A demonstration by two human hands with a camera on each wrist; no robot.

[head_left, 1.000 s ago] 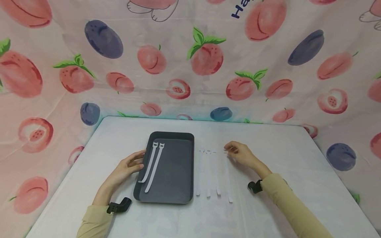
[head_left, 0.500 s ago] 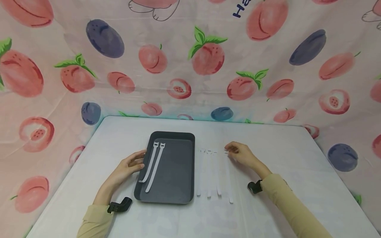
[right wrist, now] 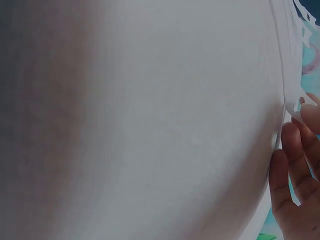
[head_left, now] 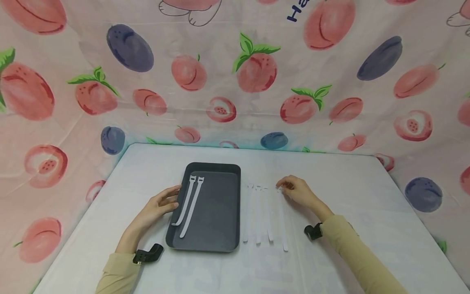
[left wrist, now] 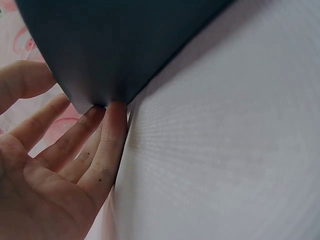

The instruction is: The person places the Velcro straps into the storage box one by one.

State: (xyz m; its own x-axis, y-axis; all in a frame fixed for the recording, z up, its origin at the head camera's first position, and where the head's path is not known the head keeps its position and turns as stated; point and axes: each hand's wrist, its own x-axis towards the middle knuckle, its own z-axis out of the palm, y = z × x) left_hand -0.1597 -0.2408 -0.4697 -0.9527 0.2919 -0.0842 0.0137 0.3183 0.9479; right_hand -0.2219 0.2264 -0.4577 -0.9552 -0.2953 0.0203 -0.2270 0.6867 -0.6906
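Note:
A dark grey tray (head_left: 213, 212) lies on the table, two white hook-and-loop cable ties (head_left: 191, 208) along its left side. Against the tray's left outer wall rest the extended fingertips of my left hand (head_left: 156, 206); in the left wrist view the fingers (left wrist: 114, 130) touch that dark wall (left wrist: 110, 50). Right of the tray, several more white cable ties (head_left: 258, 216) lie side by side, hard to see on the white cloth. My right hand (head_left: 299, 192) pinches the slotted head of the rightmost cable tie (head_left: 284, 228). The right wrist view catches this tie (right wrist: 291, 85) at the thumb and fingertips.
A white cloth covers the table (head_left: 349, 188). Behind it and at the sides hangs a fruit-printed curtain (head_left: 220, 81). Each wrist wears a black camera, one on the left (head_left: 148, 253) and one on the right (head_left: 313, 231).
My right fingertips have drawn in slightly over the head of the rightmost cable tie. The left hand, the tray and the other ties stay put.

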